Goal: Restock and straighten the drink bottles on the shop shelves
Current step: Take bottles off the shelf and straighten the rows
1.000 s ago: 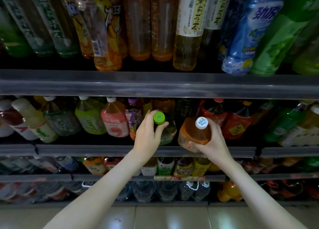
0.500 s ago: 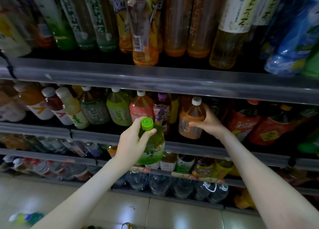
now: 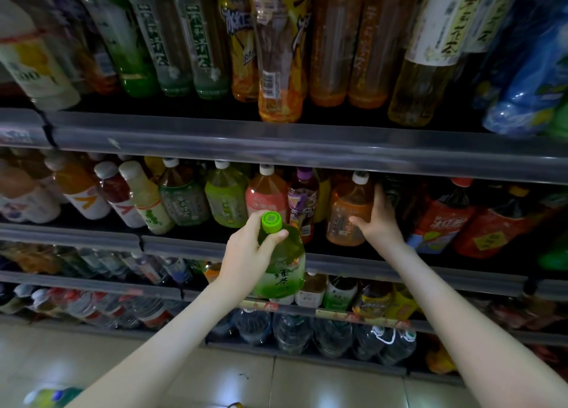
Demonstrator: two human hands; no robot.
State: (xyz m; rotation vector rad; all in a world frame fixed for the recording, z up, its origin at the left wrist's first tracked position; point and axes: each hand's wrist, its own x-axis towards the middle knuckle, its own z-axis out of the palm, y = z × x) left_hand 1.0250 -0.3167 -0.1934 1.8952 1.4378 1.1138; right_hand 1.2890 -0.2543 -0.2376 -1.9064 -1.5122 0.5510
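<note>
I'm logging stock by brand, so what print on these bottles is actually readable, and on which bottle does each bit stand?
"绿茶" on the green bottle held in the left hand.
"冰红" on the yellow-labelled bottle on the top shelf.
"茉莉花茶", roughly, on the white-labelled bottle at upper right.
A barcode, digits unreadable, on the clear orange bottle.
The orange bottle at the right hand, and all other labels: too blurred.
</note>
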